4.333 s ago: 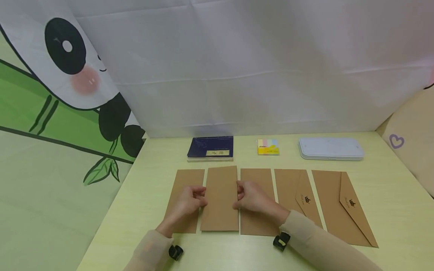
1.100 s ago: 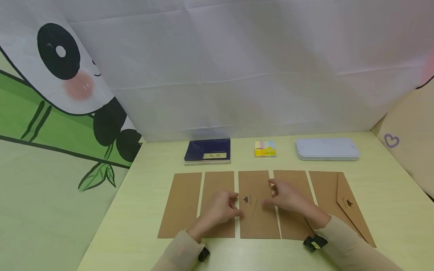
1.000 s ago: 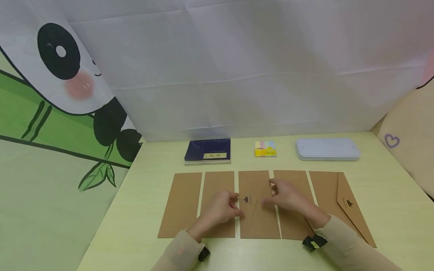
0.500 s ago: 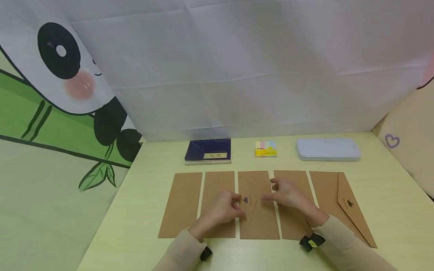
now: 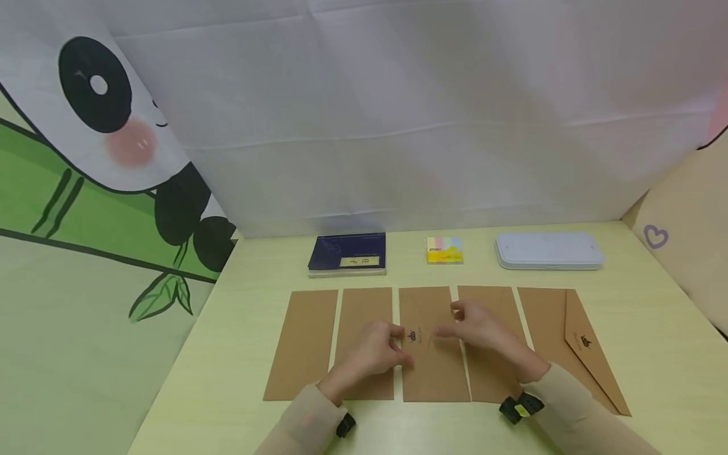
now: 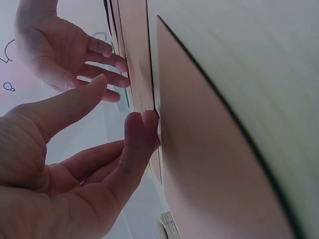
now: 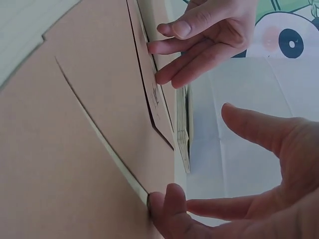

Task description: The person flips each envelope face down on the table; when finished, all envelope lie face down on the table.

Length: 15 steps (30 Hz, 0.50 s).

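Observation:
Several brown kraft envelopes lie side by side in a row. The middle envelope (image 5: 435,373) shows a small dark crown print. At its left edge is my left hand (image 5: 372,347), fingertips touching or close to the edge and thumb raised apart, as the left wrist view shows. My right hand (image 5: 480,325) reaches over the fourth envelope (image 5: 495,373). Its thumb stands apart from the fingers in the right wrist view, where bent fingertips (image 7: 159,204) meet an envelope edge. Neither hand visibly pinches anything.
Left of the middle lie two plain envelopes (image 5: 301,341) (image 5: 364,303); the far right envelope (image 5: 552,347) has its crown-printed flap up. Behind the row are a dark blue book (image 5: 341,249), sticky notes (image 5: 445,250) and a pale flat case (image 5: 548,251). White cloth (image 5: 370,126) hangs behind.
Earlier both hands held the second envelope from the left, slightly raised; it now lies flat. Both hands have moved right to the middle envelope. During the last second they shift only slightly.

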{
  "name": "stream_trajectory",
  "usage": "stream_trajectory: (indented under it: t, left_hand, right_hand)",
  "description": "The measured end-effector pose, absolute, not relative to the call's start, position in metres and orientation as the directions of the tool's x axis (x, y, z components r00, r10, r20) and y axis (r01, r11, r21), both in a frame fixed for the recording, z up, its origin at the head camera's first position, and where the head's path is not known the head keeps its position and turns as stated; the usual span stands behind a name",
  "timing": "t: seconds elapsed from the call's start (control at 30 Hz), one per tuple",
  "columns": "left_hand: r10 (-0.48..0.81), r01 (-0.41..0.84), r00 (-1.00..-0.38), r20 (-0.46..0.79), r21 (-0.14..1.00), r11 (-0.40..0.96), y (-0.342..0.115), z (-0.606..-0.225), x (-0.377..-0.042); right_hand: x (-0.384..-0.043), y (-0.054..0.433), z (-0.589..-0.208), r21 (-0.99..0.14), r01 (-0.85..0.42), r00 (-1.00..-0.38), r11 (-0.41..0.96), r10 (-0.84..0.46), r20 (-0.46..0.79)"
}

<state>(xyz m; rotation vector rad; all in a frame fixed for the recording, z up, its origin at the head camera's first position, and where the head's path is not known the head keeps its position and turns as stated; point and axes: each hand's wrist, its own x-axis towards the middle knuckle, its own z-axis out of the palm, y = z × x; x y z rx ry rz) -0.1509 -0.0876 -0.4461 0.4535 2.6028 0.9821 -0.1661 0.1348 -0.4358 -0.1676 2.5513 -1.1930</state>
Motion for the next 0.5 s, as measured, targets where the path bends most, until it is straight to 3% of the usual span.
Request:
stream_trajectory:
  t: [0.5]
  left_hand:
    - [0.386,0.164,-0.901,-0.200,0.666,0.727,-0.0823,-0.4414,-0.1498]
  right_hand:
    - [-0.1685,0.1386,-0.4347,-0.814,0.114,-0.929,0.570,-0.229,-0.291]
